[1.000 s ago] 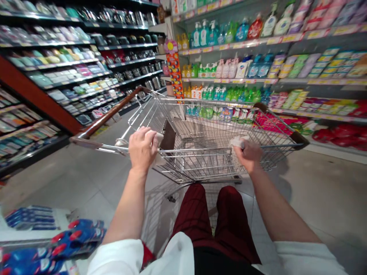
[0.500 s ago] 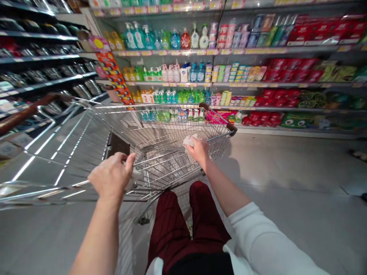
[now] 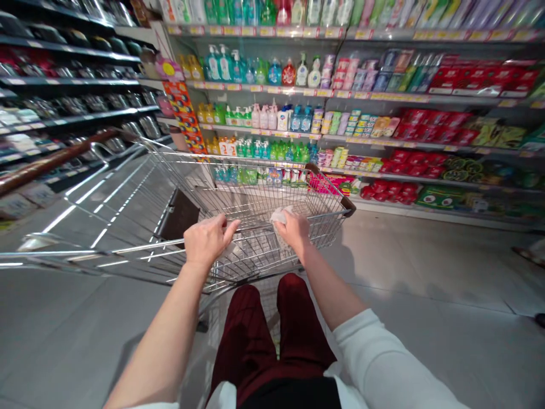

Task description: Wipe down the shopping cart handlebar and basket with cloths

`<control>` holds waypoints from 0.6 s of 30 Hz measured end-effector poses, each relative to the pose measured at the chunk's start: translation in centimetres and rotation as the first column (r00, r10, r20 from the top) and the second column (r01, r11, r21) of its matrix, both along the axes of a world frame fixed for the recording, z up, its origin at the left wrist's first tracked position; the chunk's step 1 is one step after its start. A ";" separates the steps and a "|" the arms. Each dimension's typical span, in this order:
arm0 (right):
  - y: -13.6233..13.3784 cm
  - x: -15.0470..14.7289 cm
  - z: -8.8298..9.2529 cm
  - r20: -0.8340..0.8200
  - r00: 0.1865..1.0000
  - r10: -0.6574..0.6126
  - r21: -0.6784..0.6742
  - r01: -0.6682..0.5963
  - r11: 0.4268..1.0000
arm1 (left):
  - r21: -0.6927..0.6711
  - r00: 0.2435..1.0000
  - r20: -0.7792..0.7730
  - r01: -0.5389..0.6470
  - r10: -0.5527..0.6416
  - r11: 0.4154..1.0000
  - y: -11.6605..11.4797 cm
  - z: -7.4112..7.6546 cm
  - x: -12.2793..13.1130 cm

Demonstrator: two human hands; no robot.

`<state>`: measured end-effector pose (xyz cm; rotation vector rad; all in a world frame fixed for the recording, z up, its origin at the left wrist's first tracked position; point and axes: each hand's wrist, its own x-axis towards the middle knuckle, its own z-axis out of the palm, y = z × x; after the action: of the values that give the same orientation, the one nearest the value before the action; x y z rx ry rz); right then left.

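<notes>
A metal shopping cart (image 3: 264,262) stands crosswise in front of my legs, its wire basket showing no goods that I can make out. My left hand (image 3: 208,241) is closed over the near top rail, fingers curled out of sight on the far side and thumb pointing right. Farther right along the same rail, my right hand (image 3: 294,232) grips a crumpled white cloth (image 3: 281,215), perhaps a tissue, against the rail. Part of the cloth is hidden inside the fist. A brown plastic flap (image 3: 177,216) sits inside the cart, left of my left hand.
Beyond the cart, a shelf (image 3: 272,134) carries pump bottles, jars and red packs. Dark shelves (image 3: 76,122) with metal pots line the left. The cart's brown handle (image 3: 59,162) points left. Pale floor tiles (image 3: 404,255) extend right, where someone's foot (image 3: 528,255) shows.
My left hand has slid right along the rail, closer to my right hand. My right hand stays nearly in place with the cloth. The view has tilted up slightly, showing more upper shelf.
</notes>
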<state>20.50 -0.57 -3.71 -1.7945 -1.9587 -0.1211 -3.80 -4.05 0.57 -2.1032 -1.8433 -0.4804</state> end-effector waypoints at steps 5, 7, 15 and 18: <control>-0.3 -0.4 -0.3 0.018 0.998 0.068 -0.009 -0.068 0.998 | -0.051 0.997 -0.073 -0.034 0.030 0.998 -0.7 0.6 -5.1; -0.2 -0.7 -0.2 0.005 0.999 0.043 -0.013 -0.043 0.999 | -0.049 0.989 -0.090 -0.122 0.118 0.991 -0.6 0.9 -6.1; 0.0 -1.6 -0.2 -0.034 0.999 -0.002 -0.007 0.002 1.000 | -0.080 0.999 0.026 0.045 -0.043 0.996 1.1 -0.2 4.5; 0.0 -1.4 -0.4 -0.026 1.000 0.008 -0.002 -0.008 1.000 | -0.029 0.995 0.064 0.072 -0.070 0.997 1.6 -1.2 7.6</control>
<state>19.11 -0.53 -4.08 -1.7806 -1.9477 -0.0926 3.76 -2.42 -0.65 -2.2046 -1.8263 -0.5447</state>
